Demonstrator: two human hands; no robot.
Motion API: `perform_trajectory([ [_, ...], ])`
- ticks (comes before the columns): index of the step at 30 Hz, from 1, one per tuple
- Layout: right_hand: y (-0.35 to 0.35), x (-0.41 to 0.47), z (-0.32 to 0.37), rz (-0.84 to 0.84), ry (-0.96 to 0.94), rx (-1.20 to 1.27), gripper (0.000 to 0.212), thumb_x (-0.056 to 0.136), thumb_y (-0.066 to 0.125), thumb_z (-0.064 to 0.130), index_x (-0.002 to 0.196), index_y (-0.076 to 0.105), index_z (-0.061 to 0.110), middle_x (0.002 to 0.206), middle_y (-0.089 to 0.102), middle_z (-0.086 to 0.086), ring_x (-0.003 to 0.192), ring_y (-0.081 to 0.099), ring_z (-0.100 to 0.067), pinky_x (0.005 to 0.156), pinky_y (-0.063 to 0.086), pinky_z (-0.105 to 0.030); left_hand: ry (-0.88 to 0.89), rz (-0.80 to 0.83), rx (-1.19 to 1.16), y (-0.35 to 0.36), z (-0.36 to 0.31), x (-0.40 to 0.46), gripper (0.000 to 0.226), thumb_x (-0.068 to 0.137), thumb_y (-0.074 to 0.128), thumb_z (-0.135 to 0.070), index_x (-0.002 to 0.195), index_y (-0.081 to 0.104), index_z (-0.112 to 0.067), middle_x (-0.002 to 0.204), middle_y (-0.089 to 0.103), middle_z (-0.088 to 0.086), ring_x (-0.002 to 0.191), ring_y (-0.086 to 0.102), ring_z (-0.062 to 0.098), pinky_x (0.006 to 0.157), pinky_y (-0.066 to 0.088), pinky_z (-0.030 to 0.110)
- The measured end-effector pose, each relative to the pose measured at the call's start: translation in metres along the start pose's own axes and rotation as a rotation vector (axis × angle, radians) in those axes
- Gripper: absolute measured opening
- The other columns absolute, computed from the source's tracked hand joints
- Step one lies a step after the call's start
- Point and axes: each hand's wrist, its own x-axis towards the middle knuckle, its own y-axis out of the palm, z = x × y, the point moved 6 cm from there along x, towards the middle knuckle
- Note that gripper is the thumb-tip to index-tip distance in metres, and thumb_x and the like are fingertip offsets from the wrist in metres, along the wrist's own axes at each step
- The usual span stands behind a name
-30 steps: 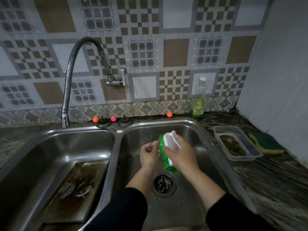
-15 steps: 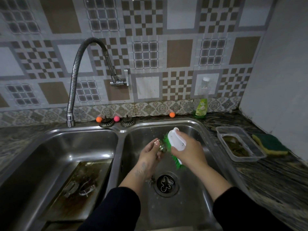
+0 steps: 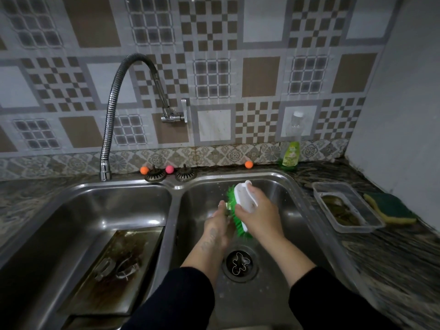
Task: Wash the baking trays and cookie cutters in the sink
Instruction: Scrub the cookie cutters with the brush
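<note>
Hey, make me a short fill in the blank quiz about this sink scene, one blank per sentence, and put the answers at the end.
1. The right hand grips a scrub brush with ____ bristles.
2. A cookie cutter lies on the drain of the ____ sink basin.
3. The dirty baking tray sits in the ____ basin.
4. The green and yellow sponge lies on the counter beside a clear plastic ____.

Answers: green; right; left; container
</note>
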Motion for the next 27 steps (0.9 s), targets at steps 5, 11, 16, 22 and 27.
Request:
perform_trajectory([
  [5,0.010,-0.005,-0.004,0.002,-0.027,-0.006,0.067,0.081,0.069,0.030,0.143,0.041,0.029,0.137,0.052,0.001,0.119,0.052,-0.016,0.094,0.042,-0.025,-0.002,0.010,0.023,-0.006,-0.006,0.002,0.037,0.099,0.049,-0.033,0.110,0.059,0.001,0.080,0.071,0.013,0.061,0.067,0.017,0.055,0.054,0.027],
  [11,0.022,0.024,-0.013,-0.011,0.046,-0.071,0.068,0.082,0.066,0.030,0.144,0.038,0.028,0.137,0.050,-0.003,0.118,0.052,-0.023,0.093,0.044,-0.032,0.115,0.008,0.098,-0.023,-0.015,0.002,0.030,0.087,0.067,-0.023,0.104,0.054,-0.002,0.079,0.061,0.010,0.062,0.059,0.015,0.065,0.053,0.028],
  [16,0.034,0.036,-0.028,0.062,0.110,-0.253,0.069,0.082,0.067,0.029,0.144,0.037,0.027,0.133,0.052,-0.011,0.121,0.050,-0.028,0.095,0.041,-0.032,0.473,-0.101,0.624,-0.057,-0.076,-0.015,0.020,0.084,0.072,-0.018,0.098,0.058,-0.022,0.096,0.066,0.000,0.085,0.063,0.015,0.090,0.053,0.037],
  [22,0.061,0.024,-0.043,0.157,0.158,-0.336,0.069,0.078,0.070,0.031,0.141,0.042,0.034,0.129,0.058,-0.008,0.113,0.055,-0.029,0.087,0.044,-0.032,0.635,-0.349,1.100,-0.136,-0.139,-0.014,0.043,0.080,0.075,-0.022,0.120,0.058,-0.018,0.110,0.059,-0.003,0.099,0.059,0.014,0.094,0.046,0.028],
  [27,0.081,0.017,-0.050,0.182,0.191,-0.347,0.069,0.078,0.072,0.031,0.140,0.043,0.035,0.128,0.057,-0.010,0.109,0.056,-0.028,0.084,0.046,-0.031,0.381,-0.420,1.500,-0.206,-0.137,0.000,0.038,0.084,0.067,-0.031,0.122,0.058,-0.029,0.128,0.052,0.001,0.111,0.056,0.024,0.094,0.046,0.033],
])
